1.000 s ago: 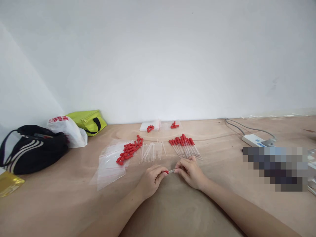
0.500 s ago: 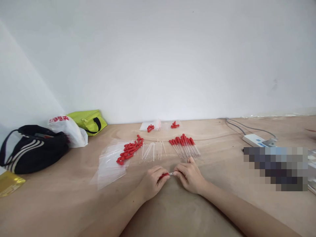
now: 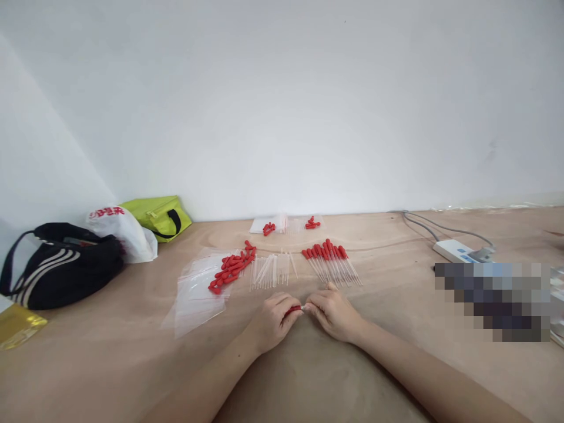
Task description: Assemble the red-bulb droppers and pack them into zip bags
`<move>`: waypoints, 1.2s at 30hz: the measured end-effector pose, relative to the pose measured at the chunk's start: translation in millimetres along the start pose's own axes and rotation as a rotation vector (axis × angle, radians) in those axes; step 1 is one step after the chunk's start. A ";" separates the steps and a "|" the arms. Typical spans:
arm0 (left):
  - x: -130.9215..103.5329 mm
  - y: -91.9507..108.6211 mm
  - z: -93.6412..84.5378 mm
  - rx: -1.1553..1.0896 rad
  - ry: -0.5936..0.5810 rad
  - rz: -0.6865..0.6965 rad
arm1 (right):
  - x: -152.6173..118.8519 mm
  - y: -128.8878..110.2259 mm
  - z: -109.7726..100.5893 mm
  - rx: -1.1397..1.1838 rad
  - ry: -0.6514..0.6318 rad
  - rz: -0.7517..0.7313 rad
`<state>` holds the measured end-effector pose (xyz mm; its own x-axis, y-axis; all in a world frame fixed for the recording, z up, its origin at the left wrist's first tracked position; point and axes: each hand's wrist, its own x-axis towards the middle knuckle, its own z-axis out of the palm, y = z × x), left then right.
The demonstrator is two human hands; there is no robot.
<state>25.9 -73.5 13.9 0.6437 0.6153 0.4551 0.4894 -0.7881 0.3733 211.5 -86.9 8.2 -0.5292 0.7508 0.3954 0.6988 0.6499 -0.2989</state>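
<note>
My left hand (image 3: pixel 274 322) pinches a red rubber bulb (image 3: pixel 294 309), its fingers closed round it. Against the bulb's right end, my right hand (image 3: pixel 333 312) grips a clear dropper tube, of which only a short bit shows between the fingertips. The two hands nearly touch above the near part of the table. Behind them lie loose clear tubes (image 3: pixel 269 271) in a rough row. To the left of those is a heap of red bulbs (image 3: pixel 231 269) on clear plastic bags (image 3: pixel 198 302). On the right, several droppers with red bulbs fitted (image 3: pixel 330 261) lie side by side.
More small red bulbs (image 3: pixel 312 223) lie on plastic bags by the wall. A black bag (image 3: pixel 66 270), a white plastic bag (image 3: pixel 121 235) and a lime-green pouch (image 3: pixel 156 216) stand at left. At right are a white power strip (image 3: pixel 453 251) with grey cable and a pixelated patch.
My right hand has moved slightly left, closer to my left hand. Less of the clear tube shows between them. The objects on the table lie as before.
</note>
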 end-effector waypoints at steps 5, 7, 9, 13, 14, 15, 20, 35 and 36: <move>-1.2 -6.1 -4.8 -0.002 0.052 -0.057 | 2.5 2.2 -14.6 -0.145 -0.020 -0.068; -3.0 -9.6 -5.4 0.015 0.124 -0.109 | 2.4 8.2 -17.0 -0.184 0.019 -0.030; -4.8 -12.6 -5.7 0.043 0.200 -0.174 | 2.5 19.7 -17.2 -0.207 0.134 0.110; -7.1 -15.1 -4.9 0.019 0.115 -0.203 | 2.2 51.3 -17.5 -0.262 0.396 0.569; -7.2 -15.0 -4.4 0.010 0.072 -0.191 | 1.9 58.4 -18.0 -0.274 0.416 0.657; -7.1 -14.6 -4.0 0.005 0.038 -0.180 | 1.5 64.4 -18.6 -0.280 0.418 0.722; -4.2 -10.7 -5.1 0.012 -0.004 -0.175 | -0.3 76.3 -19.1 -0.286 0.355 0.817; -2.0 -11.2 -6.4 0.119 0.028 -0.193 | 25.9 30.5 11.1 -0.305 0.355 0.523; -1.9 -14.4 -8.1 0.182 0.067 -0.211 | 32.4 24.1 16.2 -0.296 0.352 0.524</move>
<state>12.8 -63.1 14.2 0.4786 0.7612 0.4376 0.7102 -0.6287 0.3169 203.4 -45.0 -0.3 0.0660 0.8412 0.5367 0.9476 0.1156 -0.2977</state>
